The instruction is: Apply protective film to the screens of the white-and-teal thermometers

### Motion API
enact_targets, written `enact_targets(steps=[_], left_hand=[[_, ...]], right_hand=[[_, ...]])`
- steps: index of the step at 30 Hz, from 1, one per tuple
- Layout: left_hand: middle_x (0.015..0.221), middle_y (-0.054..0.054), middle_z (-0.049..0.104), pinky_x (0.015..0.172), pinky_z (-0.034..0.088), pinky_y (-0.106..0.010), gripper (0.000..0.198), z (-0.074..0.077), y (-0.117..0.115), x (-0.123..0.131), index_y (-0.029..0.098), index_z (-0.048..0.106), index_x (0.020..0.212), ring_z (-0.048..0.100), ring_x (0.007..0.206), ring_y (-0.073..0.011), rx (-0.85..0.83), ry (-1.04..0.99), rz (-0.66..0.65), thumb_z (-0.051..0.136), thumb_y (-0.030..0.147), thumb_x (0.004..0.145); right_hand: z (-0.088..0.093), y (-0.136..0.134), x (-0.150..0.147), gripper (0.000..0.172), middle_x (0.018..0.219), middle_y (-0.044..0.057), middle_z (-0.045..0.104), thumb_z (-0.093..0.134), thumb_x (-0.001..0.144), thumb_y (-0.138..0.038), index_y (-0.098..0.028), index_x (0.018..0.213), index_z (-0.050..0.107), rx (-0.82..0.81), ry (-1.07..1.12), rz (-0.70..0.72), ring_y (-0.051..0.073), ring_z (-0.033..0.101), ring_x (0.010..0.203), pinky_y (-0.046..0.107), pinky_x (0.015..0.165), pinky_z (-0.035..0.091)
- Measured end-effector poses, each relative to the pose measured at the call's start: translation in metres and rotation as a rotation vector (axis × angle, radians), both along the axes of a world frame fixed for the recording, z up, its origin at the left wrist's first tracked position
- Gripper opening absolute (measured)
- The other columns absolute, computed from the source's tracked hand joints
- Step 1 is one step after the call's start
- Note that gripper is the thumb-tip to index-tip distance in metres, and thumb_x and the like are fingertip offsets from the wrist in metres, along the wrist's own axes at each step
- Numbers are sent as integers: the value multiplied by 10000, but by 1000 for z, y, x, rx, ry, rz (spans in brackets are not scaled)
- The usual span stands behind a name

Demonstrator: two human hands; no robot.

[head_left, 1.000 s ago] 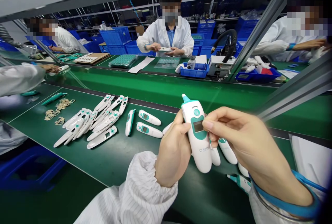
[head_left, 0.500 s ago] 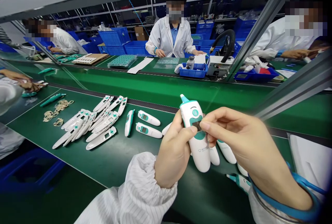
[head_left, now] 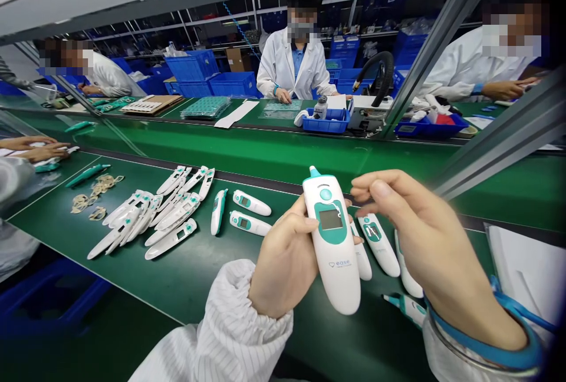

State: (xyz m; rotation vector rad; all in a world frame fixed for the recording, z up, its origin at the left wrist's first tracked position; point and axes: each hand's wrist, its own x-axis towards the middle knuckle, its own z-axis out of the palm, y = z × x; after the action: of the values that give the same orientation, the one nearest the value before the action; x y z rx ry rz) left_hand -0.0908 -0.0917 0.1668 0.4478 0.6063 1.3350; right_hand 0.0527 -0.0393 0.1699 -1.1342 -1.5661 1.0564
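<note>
The left hand [head_left: 285, 264] closes around a white ear thermometer [head_left: 331, 246], held upright above the green bench [head_left: 177, 276], while the right hand [head_left: 424, 246] hangs open just beside it, holding nothing.

A white handheld ear thermometer [head_left: 331, 240] stands slightly tilted in the left hand [head_left: 285, 264], its teal probe tip [head_left: 313, 172] pointing up and away from the person. Its face shows a small grey LCD screen [head_left: 331, 219] framed in teal, a round teal button [head_left: 326, 194] above, and "ease" printed below. The right hand [head_left: 424, 240] is just beside it, apart from the casing.
</note>
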Motion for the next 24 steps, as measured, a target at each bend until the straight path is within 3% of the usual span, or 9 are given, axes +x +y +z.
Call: enact_targets(steps=[4,7,9,13,18,24], left_hand=[[948,-87,619,834,485,-388,343,1,0,2,141,571,1106,594,867,-215,14,-70,-34,390,169,817],[999,-72,629,915,449,-389,371,2,0,7,171,572,1136,587,981,-230,53,-67,-6,379,156,820],[1021,-63,637,951,428,-388,396,2,0,10,188,557,1185,581,1047,-241,56,-52,21,372,159,836],[1036,-58,651,958,423,-382,383,-2,-1,15,201,544,1232,601,1046,-248,-1,-10,59,389,207,881],[1049,-50,659,963,416,-365,368,-9,1,20,208,551,1236,612,1034,-233,-28,1,88,411,210,896],[1059,-63,665,945,428,-360,358,-22,13,22,184,555,1208,620,1013,-227,-40,-5,145,453,213,866]], right_hand=[[-6,-7,-5,347,1242,38,613,493,907,-513,-292,1151,601,-65,63,109,220,624,1050,298,757,545],[-13,-14,-13,534,1384,36,511,575,857,-522,-311,1333,459,-55,59,193,234,532,1207,336,908,504],[-18,-17,-18,622,1428,33,464,616,840,-495,-326,1392,387,-26,29,198,234,506,1233,356,965,467],[-25,-19,-22,475,1457,13,443,510,926,-435,-331,1383,431,40,20,188,224,469,1279,370,1052,389],[-33,-16,-20,398,1432,3,493,389,979,-425,-305,1340,504,-26,149,156,196,447,1313,361,1088,358],[-49,-15,-14,602,1497,40,385,518,903,-476,-334,1449,306,-157,47,181,220,436,1313,404,1073,375]])
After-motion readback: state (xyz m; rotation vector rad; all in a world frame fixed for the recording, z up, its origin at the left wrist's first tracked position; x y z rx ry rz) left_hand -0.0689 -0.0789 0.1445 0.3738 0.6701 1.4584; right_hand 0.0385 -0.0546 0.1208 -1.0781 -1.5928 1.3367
